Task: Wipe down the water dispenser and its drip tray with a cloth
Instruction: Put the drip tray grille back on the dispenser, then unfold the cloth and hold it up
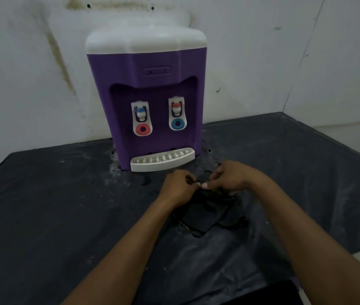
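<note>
A purple water dispenser with a white top stands against the wall, two taps in its front recess. Its white slotted drip tray juts out at the base. In front of it a dark cloth lies crumpled on the table. My left hand and my right hand meet just above the cloth's far edge, and each pinches that edge between thumb and fingers. The rest of the cloth hangs down to the table between my forearms.
A black sheet covers the table, with pale smears and wet spots near the dispenser's base. A stained white wall stands behind, with a corner at the right. The table's right edge drops to a light floor.
</note>
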